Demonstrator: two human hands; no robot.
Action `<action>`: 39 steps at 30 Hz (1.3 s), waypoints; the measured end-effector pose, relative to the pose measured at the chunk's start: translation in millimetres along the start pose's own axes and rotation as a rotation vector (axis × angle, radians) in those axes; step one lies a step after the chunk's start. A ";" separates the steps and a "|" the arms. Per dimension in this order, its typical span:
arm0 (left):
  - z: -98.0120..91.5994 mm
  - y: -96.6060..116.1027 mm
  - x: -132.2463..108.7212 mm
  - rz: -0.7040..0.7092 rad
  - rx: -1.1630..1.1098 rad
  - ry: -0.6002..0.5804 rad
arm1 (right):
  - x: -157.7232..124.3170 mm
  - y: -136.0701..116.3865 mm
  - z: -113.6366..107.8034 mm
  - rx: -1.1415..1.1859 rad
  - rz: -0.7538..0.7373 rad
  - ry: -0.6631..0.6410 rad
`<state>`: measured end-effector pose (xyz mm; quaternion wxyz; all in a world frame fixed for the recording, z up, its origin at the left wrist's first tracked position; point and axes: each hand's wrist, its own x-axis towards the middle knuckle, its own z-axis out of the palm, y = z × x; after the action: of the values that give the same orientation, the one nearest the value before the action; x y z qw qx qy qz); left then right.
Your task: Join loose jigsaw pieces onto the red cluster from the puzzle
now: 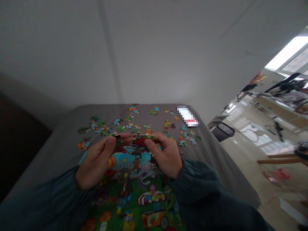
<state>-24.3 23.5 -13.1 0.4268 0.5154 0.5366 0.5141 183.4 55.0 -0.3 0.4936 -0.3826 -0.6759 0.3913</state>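
Observation:
My left hand (96,160) pinches a small dark green jigsaw piece (117,137) between thumb and fingers. Close to its right, my right hand (166,154) grips a few joined jigsaw pieces (139,140) with red and green on them. A narrow gap separates the two held parts. Both hands are raised over a colourful cartoon picture (134,192) with zombies, plants and a food cart. My wrists and sleeves cover parts of its sides. Whether this picture is assembled puzzle or a printed sheet, I cannot tell.
Loose jigsaw pieces (98,124) lie in groups across the grey cloth (64,138), with more pieces (189,136) at the right. A blurred-out phone (187,116) lies at the back right. Behind the table rises a white wall (154,57). A wooden stool leg (279,161) shows on the right.

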 end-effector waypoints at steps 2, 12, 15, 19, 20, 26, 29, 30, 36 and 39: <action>-2.7 -4.0 3.1 -0.002 -0.019 -0.021 | 1.7 2.1 -1.8 0.001 0.050 -0.008; -4.6 -18.4 7.4 -0.139 0.087 -0.089 | 1.8 1.6 -1.2 0.095 0.207 -0.075; -4.4 -18.3 7.7 -0.129 0.068 -0.058 | 1.4 1.1 -1.3 0.099 0.219 -0.077; -0.9 -7.7 6.7 -0.117 0.190 -0.064 | 1.0 2.6 -0.9 0.122 0.215 -0.098; 0.5 -4.6 6.2 -0.107 0.235 -0.077 | 0.9 3.0 -0.7 0.129 0.211 -0.105; 5.6 6.3 3.9 -0.006 0.328 -0.106 | 1.4 2.9 -0.7 0.137 0.222 -0.096; 6.1 9.2 3.4 -0.004 0.347 -0.109 | 2.4 2.0 -1.5 0.134 0.199 -0.084; 6.2 10.2 3.3 -0.006 0.350 -0.107 | 2.6 1.7 -1.7 0.132 0.189 -0.081; 8.0 15.9 2.2 -0.048 0.312 -0.115 | 2.8 0.7 -2.3 0.128 0.181 -0.085; 7.9 17.5 1.4 -0.095 0.331 -0.074 | 2.5 0.8 -2.6 0.121 0.172 -0.086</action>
<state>-14.7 24.7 3.5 0.3795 0.5713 0.6214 0.3787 185.4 57.9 0.5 0.4511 -0.3917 -0.6362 0.4882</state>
